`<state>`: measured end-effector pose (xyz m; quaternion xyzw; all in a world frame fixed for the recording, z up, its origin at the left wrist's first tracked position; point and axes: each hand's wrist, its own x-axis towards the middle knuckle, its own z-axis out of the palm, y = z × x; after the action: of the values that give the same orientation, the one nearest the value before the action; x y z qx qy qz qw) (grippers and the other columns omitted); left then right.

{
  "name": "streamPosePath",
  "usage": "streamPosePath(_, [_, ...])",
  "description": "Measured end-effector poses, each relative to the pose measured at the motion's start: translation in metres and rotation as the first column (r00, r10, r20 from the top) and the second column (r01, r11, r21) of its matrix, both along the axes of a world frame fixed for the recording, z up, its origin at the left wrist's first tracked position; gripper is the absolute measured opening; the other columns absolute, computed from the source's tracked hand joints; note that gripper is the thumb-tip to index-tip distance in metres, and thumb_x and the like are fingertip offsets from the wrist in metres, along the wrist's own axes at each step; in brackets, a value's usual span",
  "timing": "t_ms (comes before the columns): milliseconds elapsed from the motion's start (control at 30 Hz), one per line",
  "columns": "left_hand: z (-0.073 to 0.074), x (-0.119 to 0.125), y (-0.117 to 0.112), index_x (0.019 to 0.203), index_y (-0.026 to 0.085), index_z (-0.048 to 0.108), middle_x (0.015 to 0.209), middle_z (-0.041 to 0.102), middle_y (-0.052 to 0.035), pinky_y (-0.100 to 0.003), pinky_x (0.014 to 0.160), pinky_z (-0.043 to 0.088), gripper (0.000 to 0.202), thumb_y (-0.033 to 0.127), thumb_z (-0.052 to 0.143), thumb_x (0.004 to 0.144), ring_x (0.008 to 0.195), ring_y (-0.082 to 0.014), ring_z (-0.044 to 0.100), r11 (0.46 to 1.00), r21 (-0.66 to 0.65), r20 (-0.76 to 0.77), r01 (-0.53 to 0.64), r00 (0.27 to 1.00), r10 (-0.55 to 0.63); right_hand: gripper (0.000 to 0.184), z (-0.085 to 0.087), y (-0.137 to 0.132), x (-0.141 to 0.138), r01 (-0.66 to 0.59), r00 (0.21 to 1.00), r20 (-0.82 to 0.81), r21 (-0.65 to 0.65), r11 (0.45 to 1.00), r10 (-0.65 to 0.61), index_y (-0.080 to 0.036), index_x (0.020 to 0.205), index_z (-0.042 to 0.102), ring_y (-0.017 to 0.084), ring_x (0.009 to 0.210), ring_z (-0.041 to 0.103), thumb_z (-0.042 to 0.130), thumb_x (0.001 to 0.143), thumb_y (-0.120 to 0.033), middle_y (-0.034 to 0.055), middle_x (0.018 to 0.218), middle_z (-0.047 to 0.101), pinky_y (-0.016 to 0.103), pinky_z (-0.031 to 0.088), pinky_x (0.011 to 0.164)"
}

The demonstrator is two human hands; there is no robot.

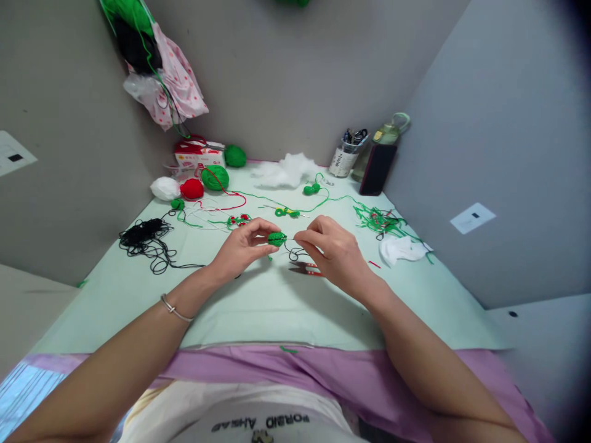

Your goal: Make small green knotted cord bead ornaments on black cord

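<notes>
My left hand [242,246] pinches a small green crocheted piece [277,239] between thumb and fingers, just above the pale green table [258,301]. My right hand [335,249] pinches a thin needle [292,239] whose tip meets the green piece. A black thread [295,252] loops down from the needle to the table. Small red-handled thread snips [307,268] lie on the table under my right hand.
A tangle of black yarn [145,237] lies at the left. Green [215,178], red [192,189] and white [165,188] yarn balls sit at the back left, white stuffing [287,170] at the back. A pen cup [344,157] and bottle [385,138] stand back right; green yarn scraps [376,218] nearby.
</notes>
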<state>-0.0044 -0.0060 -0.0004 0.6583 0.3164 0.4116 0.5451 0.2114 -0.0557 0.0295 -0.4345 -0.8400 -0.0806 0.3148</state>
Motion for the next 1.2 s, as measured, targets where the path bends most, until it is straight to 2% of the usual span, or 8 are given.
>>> streamPosePath(367, [-0.001, 0.000, 0.002, 0.098, 0.019, 0.066, 0.102, 0.063, -0.0036, -0.036, 0.091, 0.050, 0.028, 0.023, 0.076, 0.073, 0.096, -0.0180, 0.061, 1.000, 0.012, -0.022, -0.013, 1.000, 0.014, 0.019, -0.006, 0.000, 0.007, 0.008, 0.994, 0.105, -0.039, 0.999, -0.003, -0.020, 0.096, 0.064, 0.015, 0.075, 0.044, 0.049, 0.091, -0.010, 0.0041, 0.083, 0.048, 0.026, 0.031, 0.061])
streamPosePath(567, [-0.003, -0.001, 0.002, 0.099, 0.020, 0.068, 0.102, 0.063, -0.0042, -0.037, 0.094, 0.049, 0.026, 0.023, 0.075, 0.074, 0.099, -0.0183, 0.061, 0.998, 0.066, -0.044, -0.021, 0.999, 0.024, 0.025, 0.000, -0.003, 0.003, 0.033, 0.979, 0.200, -0.029, 0.999, -0.027, -0.018, 0.093, 0.064, 0.015, 0.074, 0.040, 0.047, 0.086, -0.001, 0.0045, 0.083, 0.047, 0.026, 0.028, 0.060])
streamPosePath(700, [-0.001, -0.002, 0.001, 0.102, 0.019, 0.069, 0.105, 0.063, -0.0054, -0.035, 0.091, 0.050, 0.029, 0.026, 0.076, 0.074, 0.099, -0.0189, 0.060, 0.998, 0.059, -0.074, -0.027, 0.997, 0.031, 0.026, 0.001, -0.004, 0.000, 0.045, 0.974, 0.224, -0.045, 0.998, -0.034, -0.017, 0.090, 0.064, 0.015, 0.073, 0.039, 0.046, 0.084, 0.001, 0.0044, 0.082, 0.046, 0.025, 0.027, 0.059])
streamPosePath(833, [0.001, -0.001, -0.001, 0.104, 0.019, 0.069, 0.103, 0.066, -0.0057, -0.032, 0.080, 0.051, 0.034, 0.031, 0.077, 0.073, 0.093, -0.0190, 0.061, 0.999, -0.017, -0.086, -0.031, 0.996, 0.030, 0.021, -0.005, 0.000, 0.001, 0.007, 0.997, 0.073, -0.058, 0.998, -0.003, -0.019, 0.094, 0.066, 0.015, 0.073, 0.043, 0.046, 0.093, -0.010, 0.0034, 0.081, 0.048, 0.025, 0.031, 0.060])
streamPosePath(967, [0.002, 0.001, -0.003, 0.105, 0.019, 0.070, 0.096, 0.067, -0.0049, -0.029, 0.074, 0.049, 0.037, 0.035, 0.078, 0.073, 0.087, -0.0178, 0.061, 0.998, -0.063, -0.057, -0.024, 0.998, 0.020, 0.018, -0.010, 0.005, -0.001, -0.048, 0.984, -0.177, -0.181, 0.982, 0.015, -0.020, 0.093, 0.069, 0.013, 0.072, 0.049, 0.051, 0.096, -0.019, 0.0023, 0.078, 0.052, 0.025, 0.036, 0.063])
streamPosePath(1067, [0.002, 0.002, -0.004, 0.102, 0.019, 0.071, 0.095, 0.068, -0.0045, -0.029, 0.076, 0.049, 0.035, 0.033, 0.079, 0.071, 0.087, -0.0175, 0.061, 0.998, -0.068, -0.009, -0.013, 1.000, 0.012, 0.013, -0.011, 0.009, 0.000, -0.136, 0.925, -0.380, -0.335, 0.932, -0.002, -0.020, 0.091, 0.071, 0.013, 0.070, 0.052, 0.058, 0.092, -0.020, 0.0016, 0.078, 0.056, 0.026, 0.039, 0.064])
streamPosePath(1200, [0.004, 0.003, -0.004, 0.098, 0.019, 0.071, 0.097, 0.070, -0.0048, -0.030, 0.081, 0.049, 0.031, 0.028, 0.079, 0.070, 0.090, -0.0178, 0.063, 0.998, -0.055, 0.044, 0.009, 0.999, -0.007, 0.011, -0.012, 0.014, 0.001, -0.313, 0.817, -0.576, -0.476, 0.822, -0.022, -0.018, 0.085, 0.072, 0.013, 0.070, 0.053, 0.065, 0.086, -0.026, 0.0021, 0.078, 0.060, 0.028, 0.041, 0.066])
